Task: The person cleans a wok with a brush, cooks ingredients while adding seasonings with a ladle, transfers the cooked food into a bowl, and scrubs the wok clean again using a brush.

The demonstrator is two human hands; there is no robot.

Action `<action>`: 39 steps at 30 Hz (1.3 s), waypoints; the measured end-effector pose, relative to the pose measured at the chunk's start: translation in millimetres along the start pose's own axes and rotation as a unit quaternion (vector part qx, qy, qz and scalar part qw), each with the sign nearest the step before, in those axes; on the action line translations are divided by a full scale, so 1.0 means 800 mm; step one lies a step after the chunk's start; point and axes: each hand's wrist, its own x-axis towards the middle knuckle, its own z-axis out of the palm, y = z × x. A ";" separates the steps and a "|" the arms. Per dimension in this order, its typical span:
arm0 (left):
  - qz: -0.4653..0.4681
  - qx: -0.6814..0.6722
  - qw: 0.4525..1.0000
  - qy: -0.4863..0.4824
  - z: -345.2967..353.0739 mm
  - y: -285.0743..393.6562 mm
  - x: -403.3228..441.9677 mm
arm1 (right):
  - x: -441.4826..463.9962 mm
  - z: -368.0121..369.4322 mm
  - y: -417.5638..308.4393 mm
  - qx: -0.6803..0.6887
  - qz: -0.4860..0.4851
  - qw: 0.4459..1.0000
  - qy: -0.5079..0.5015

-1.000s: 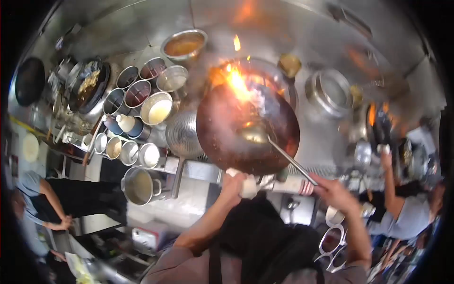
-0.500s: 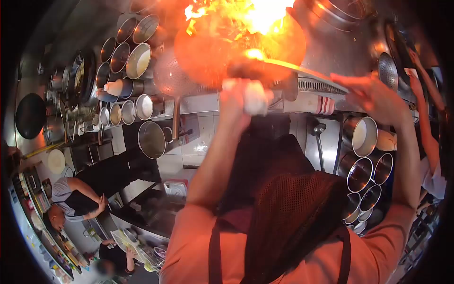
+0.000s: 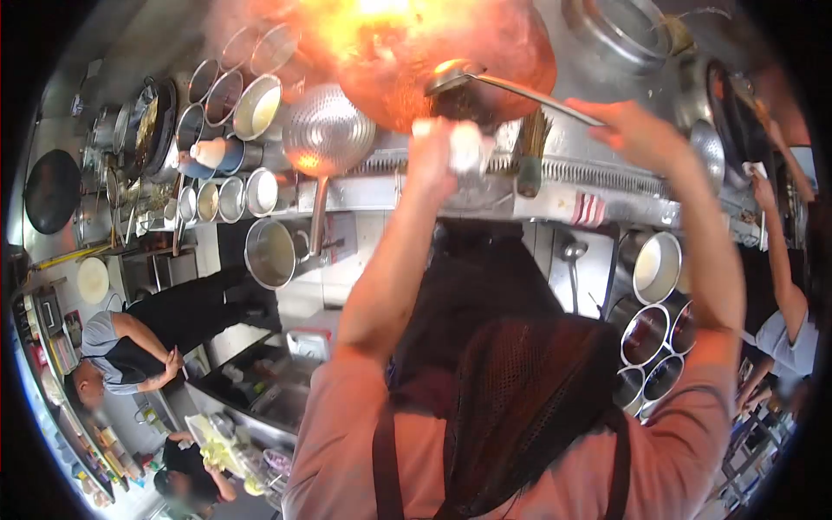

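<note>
My left hand (image 3: 433, 152) is closed round a bunched white cloth (image 3: 465, 149) at the near edge of a large wok (image 3: 533, 82). The cloth hides whatever part of the wok lies under it. Flames (image 3: 381, 35) and smoke rise from the wok. With my right hand (image 3: 633, 134) I grip the end of a long-handled ladle (image 3: 537, 97), whose bowl is tilted over the near side of the wok. The food inside is lost in the glare.
A perforated strainer (image 3: 329, 130) lies left of the wok, near several metal pots (image 3: 256, 108). A bamboo brush (image 3: 530, 156) and a striped cloth (image 3: 589, 210) sit on the stove edge. More pots (image 3: 656, 267) stand at right. Co-workers (image 3: 143, 351) are left and right.
The flames have shrunk and smoke has spread. My right hand has moved forward and left, and the ladle's bowl now shows clearly. My left hand stays by the wok with the cloth.
</note>
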 end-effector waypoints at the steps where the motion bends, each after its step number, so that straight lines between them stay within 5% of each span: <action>1: -0.007 -0.003 1.000 0.022 -0.014 -0.029 -0.002 | 0.018 0.016 0.000 -0.014 0.076 0.997 0.004; 4: -0.010 0.036 0.997 0.065 -0.068 -0.091 -0.051 | -0.013 0.067 -0.026 0.073 0.192 0.977 0.054; 5: 0.010 0.033 0.997 0.072 -0.067 -0.093 -0.065 | -0.033 0.112 -0.005 0.098 0.039 0.971 0.216; 10: 0.006 -0.058 0.998 0.029 -0.019 -0.015 -0.059 | -0.025 0.121 -0.054 0.127 0.145 0.942 0.273; 14: 0.047 -0.077 0.996 0.011 -0.011 0.026 -0.067 | 0.001 0.093 -0.096 0.057 0.101 0.911 0.395; 18: 0.127 0.035 0.990 0.056 -0.029 -0.010 -0.078 | 0.033 0.085 -0.134 0.061 0.170 0.904 0.388; 21: 0.291 0.205 0.934 0.022 -0.057 -0.017 -0.071 | 0.051 0.147 -0.136 0.175 0.174 0.917 0.313; 23: 0.231 0.193 0.952 0.054 -0.052 -0.001 -0.077 | 0.048 0.142 -0.197 0.504 0.210 0.815 0.195; 26: 0.139 0.063 0.987 0.044 -0.063 0.008 -0.078 | 0.047 0.115 -0.232 0.765 0.224 0.591 0.123; 27: 0.112 0.042 0.992 0.035 -0.070 0.011 -0.086 | 0.043 0.115 -0.229 0.821 0.203 0.527 0.085; 31: -0.001 -0.061 0.997 0.044 -0.052 0.040 -0.128 | 0.014 0.122 -0.219 0.886 0.191 0.421 0.041; 32: -0.030 -0.094 0.993 0.071 -0.051 0.032 -0.101 | 0.011 0.117 -0.219 0.850 0.231 0.468 0.075; 34: -0.057 -0.101 0.993 -0.010 -0.050 0.034 -0.055 | 0.007 0.117 -0.198 0.869 0.207 0.449 0.016; 35: -0.060 -0.090 0.994 0.010 -0.053 0.029 -0.082 | 0.018 0.081 -0.242 0.864 0.250 0.425 0.098; 38: -0.044 -0.076 0.996 0.007 -0.026 0.067 -0.098 | 0.007 0.070 -0.221 0.762 0.201 0.606 0.107; 39: -0.059 -0.090 0.994 0.005 -0.029 0.070 -0.087 | 0.012 0.068 -0.230 0.751 0.228 0.606 0.128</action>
